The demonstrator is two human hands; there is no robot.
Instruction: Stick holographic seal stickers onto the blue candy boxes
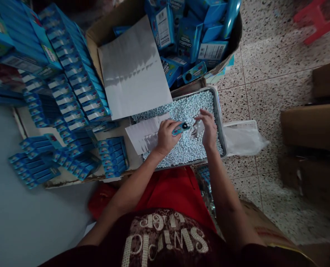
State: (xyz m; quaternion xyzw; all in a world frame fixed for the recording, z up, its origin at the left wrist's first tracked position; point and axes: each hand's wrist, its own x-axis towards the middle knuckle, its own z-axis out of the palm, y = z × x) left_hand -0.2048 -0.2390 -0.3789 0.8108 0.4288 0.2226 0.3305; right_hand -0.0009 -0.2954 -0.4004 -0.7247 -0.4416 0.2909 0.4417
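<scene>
In the head view, the left hand [167, 137], at the centre of the frame, is closed around a small blue box [178, 128] with a dark end, held above pale pellets [178, 154] in a metal tray [219, 118]. Just right of it, the right hand [209, 130] curls over the pellets, too blurred to tell whether it grips anything. Blue packets [189, 40] fill a carton [94, 40] at upper centre, and stacked blue boxes [113, 155] cover the left side.

The table [133, 160] carries blue boxes [113, 157] and, apparently, a tray [219, 124]
</scene>
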